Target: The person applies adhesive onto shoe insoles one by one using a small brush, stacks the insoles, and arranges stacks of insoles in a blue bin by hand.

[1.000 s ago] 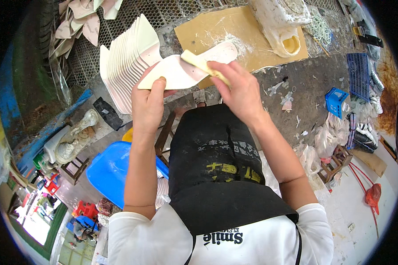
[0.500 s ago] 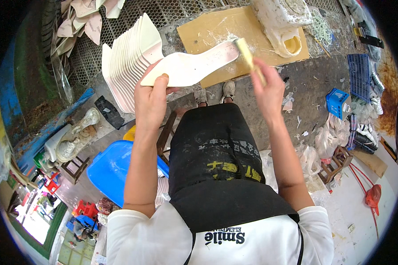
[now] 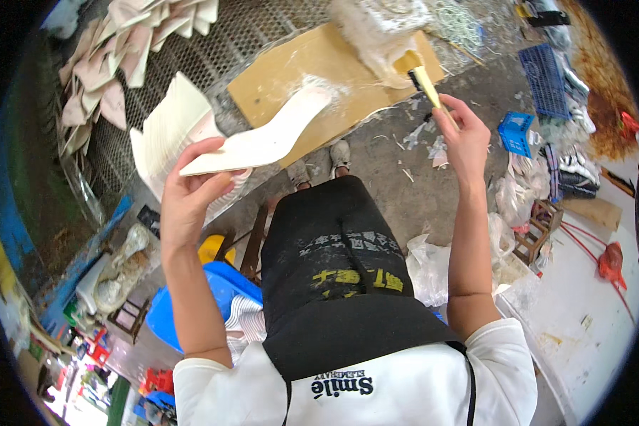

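Lettering (image 3: 366, 279) — on black apron (image 3: 337, 319), white shirt (image 3: 426, 380)

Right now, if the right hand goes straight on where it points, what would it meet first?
The right hand, brush foremost, would probably meet the white plastic jug at its yellowish opening; depth is unclear.

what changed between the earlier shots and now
The right hand has carried the brush away from the white sole-shaped piece, rightward toward the jug. The camera view shifted too. The left hand still holds the piece; nothing was let go.
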### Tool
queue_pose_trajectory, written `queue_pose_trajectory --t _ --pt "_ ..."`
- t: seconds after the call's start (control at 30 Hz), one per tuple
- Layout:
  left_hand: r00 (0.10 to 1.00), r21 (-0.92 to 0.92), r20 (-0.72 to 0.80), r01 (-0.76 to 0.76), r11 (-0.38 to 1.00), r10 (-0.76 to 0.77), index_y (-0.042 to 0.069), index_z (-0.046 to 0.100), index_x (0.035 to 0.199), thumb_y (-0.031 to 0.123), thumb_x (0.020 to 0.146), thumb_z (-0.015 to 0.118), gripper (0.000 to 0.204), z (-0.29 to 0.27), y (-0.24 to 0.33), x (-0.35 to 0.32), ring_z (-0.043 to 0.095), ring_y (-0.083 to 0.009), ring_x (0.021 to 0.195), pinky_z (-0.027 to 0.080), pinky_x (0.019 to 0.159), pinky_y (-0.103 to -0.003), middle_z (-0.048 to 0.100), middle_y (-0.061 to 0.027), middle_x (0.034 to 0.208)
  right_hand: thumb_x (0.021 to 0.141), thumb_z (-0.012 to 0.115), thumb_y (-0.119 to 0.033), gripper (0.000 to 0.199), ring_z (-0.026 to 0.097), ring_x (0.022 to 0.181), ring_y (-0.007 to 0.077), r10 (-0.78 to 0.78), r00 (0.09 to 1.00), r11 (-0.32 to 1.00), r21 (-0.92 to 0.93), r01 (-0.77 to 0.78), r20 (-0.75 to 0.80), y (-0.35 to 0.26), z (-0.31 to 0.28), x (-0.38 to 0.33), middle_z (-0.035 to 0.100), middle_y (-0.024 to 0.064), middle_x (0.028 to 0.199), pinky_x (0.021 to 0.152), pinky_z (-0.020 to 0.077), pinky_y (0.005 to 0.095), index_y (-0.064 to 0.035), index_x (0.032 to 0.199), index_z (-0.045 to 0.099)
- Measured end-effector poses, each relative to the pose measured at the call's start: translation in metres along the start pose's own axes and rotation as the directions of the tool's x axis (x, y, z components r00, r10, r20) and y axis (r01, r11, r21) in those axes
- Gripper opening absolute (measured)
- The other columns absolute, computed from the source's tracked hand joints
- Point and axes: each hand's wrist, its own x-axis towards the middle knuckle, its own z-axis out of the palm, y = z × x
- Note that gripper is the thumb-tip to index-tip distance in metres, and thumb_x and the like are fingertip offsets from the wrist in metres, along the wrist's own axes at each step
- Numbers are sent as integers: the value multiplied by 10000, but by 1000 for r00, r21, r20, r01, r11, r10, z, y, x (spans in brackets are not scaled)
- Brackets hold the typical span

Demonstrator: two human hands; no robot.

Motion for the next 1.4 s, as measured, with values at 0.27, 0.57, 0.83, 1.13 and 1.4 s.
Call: queue_pose_trajectory --t 0.27,0.57,0.83,1.13,1.4 --pt "965 -75 -261 -4 997 -16 -15 654 1207 218 931 727 368 -8 -19 18 629 -74 818 505 644 -229 701 -20 975 857 743 -269 251 661 811 310 -236 970 947 -212 242 56 9 0 32 653 91 859 718 513 416 -185 1093 730" --pt "970 -286 -237 -121 951 52 -77 597 1241 106 953 664 347 -17 -19 28 693 -187 980 592 872 -300 694 -142 1107 870 755 -185 258 640 719 199 -199 977 977 88 192 77 22 11 -14 672 64 822 662 504 344 -150 1123 726" --pt "961 -137 -260 -134 981 95 -56 649 1199 56 896 682 325 -8 -3 33 690 -148 875 575 778 -280 711 -100 1039 899 739 -150 243 499 658 21 -33 909 891 424 -162 416 -44 40 -29 627 -63 739 589 412 207 -68 1128 735" --pt "963 111 -205 -153 982 173 -39 717 1105 34 845 726 271 6 17 19 661 -87 807 530 736 -227 728 -61 919 813 760 -154 233 687 779 280 -551 794 834 159 528 258 -163 39 -16 697 107 864 700 539 361 -105 1040 739" --pt "968 168 -184 -140 976 170 -27 721 1112 25 839 721 278 -1 16 19 657 -94 811 521 752 -233 729 -62 922 823 745 -163 234 694 807 297 -572 771 817 278 505 280 -169 44 -29 704 118 884 708 541 372 -115 1052 733"
